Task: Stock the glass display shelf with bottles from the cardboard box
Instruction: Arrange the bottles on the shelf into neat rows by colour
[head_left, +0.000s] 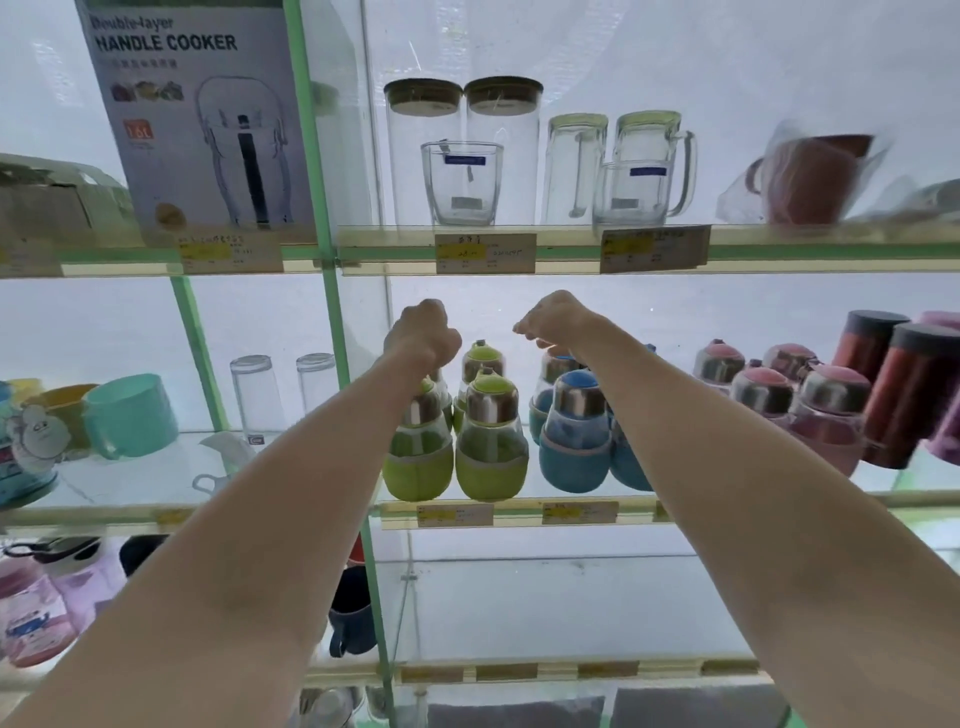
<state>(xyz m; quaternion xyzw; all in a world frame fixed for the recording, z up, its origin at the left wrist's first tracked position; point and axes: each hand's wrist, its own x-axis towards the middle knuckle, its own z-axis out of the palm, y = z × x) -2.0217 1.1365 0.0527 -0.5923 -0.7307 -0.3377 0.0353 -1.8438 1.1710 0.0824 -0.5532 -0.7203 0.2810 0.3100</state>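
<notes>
Two bare forearms reach in; left hand (423, 332) and right hand (553, 318) sit apart, curled; whether either grips anything cannot be told. Green pear-shaped steel-capped bottles (491, 434) stand on the glass display shelf (519, 512). Advice: lower vertically, avoid neighbouring caps.

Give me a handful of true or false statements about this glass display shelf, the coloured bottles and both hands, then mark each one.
1. The green-sleeved glass bottles stand left of the blue-sleeved glass bottles. True.
2. Both the left hand and the right hand reach in above the bottles on the middle glass shelf. True.
3. The clear glass mugs share the bottles' shelf. False: they stand one shelf higher.
4. The pink-capped bottles stand left of the green ones. False: they are far right, beyond the blue.
</notes>
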